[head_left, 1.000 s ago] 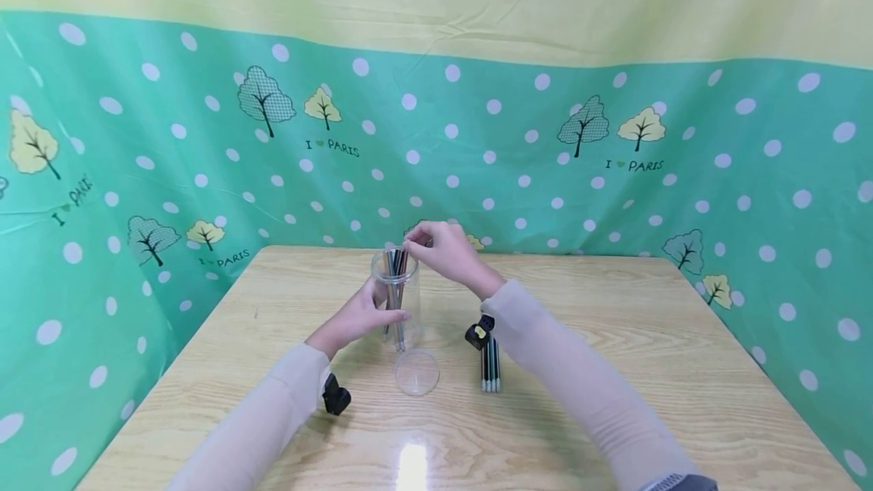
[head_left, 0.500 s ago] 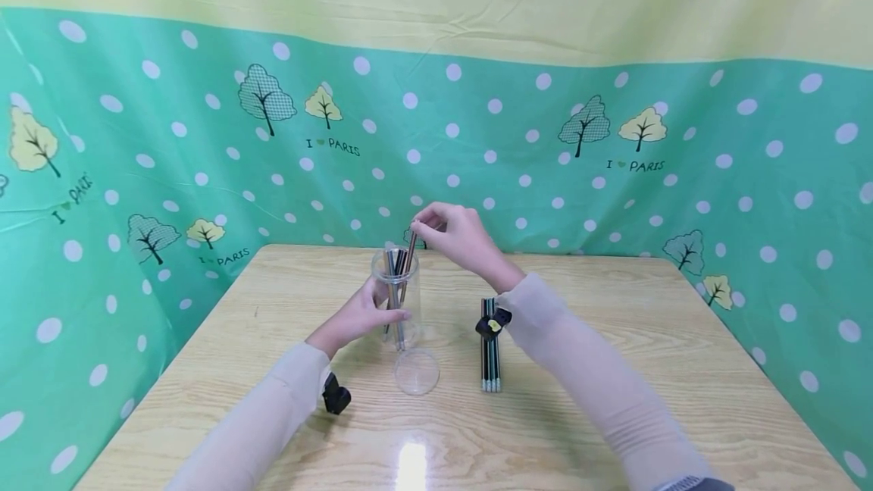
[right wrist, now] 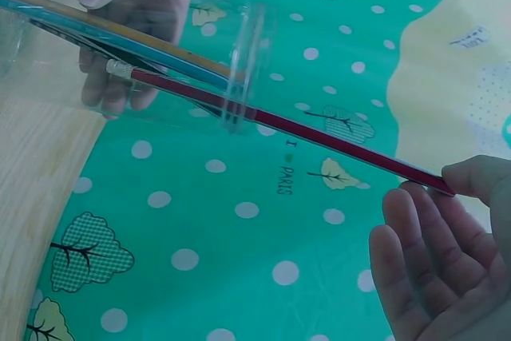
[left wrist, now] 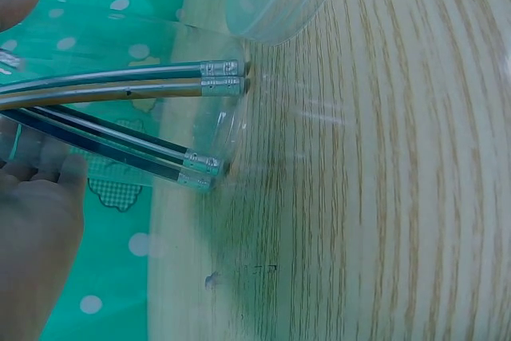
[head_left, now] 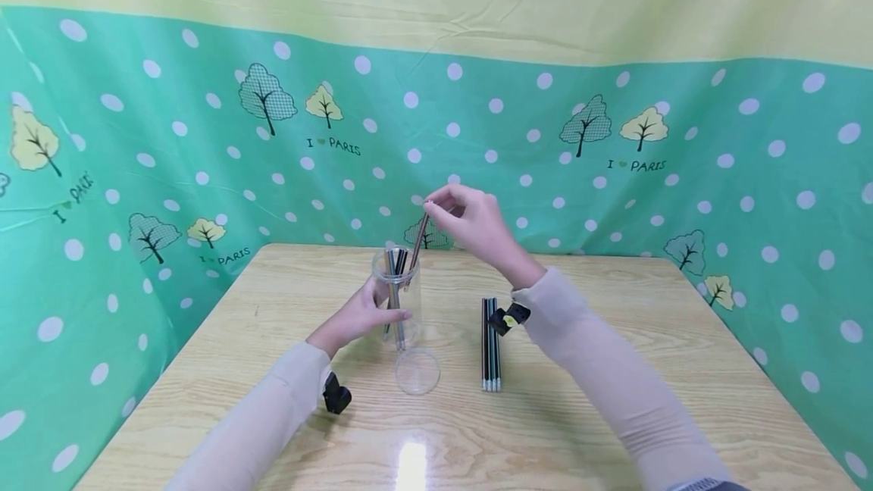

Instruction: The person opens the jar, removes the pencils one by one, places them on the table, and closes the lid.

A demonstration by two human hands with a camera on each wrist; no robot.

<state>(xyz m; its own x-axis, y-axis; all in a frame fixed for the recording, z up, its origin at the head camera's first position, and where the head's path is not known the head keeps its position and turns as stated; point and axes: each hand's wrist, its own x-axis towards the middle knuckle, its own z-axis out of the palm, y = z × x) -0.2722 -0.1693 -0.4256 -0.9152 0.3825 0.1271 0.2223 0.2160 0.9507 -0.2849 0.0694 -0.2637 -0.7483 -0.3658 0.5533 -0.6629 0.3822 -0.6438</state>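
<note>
My left hand (head_left: 361,317) grips a clear plastic jar (head_left: 414,301) standing upright on the table, thumb on the near side and fingers behind. Inside lean several pencils (left wrist: 160,72), their eraser ends at the jar's bottom, as the left wrist view shows. My right hand (head_left: 474,222), raised above and right of the jar, pinches a dark red pencil (right wrist: 343,143) by its top end between thumb and fingers. That pencil slants through the jar's mouth, with its white eraser end still within the jar, well above the bottom.
A round clear lid (head_left: 417,372) lies on the wooden table (head_left: 600,324) just in front of the jar. Several dark pencils (head_left: 491,354) lie side by side to the right, erasers toward me. A patterned green and yellow curtain (head_left: 505,135) hangs behind the table.
My right hand has moved up and to the right, drawing the red pencil most of the way out of the jar. The left hand and jar have stayed put.
</note>
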